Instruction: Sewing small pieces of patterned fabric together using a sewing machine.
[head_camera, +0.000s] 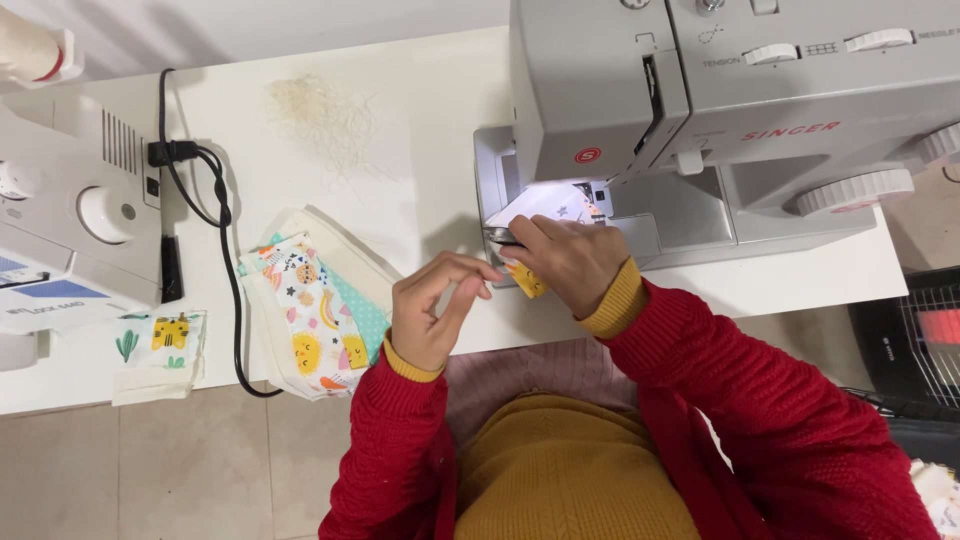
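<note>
Printed fabric piece (545, 205) on the grey sewing machine (700, 110) bed, under the needle area. Right hand (565, 262) clamps its near edge. Left hand (432, 310) just left of machine, fingertips pinched together, contents unclear. Patterned fabric stack (310, 320) further left.

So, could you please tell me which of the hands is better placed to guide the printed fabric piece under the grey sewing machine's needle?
Probably the right hand: it already rests on the printed fabric piece at the grey sewing machine. The left hand hovers apart, fingers pinched.
</note>
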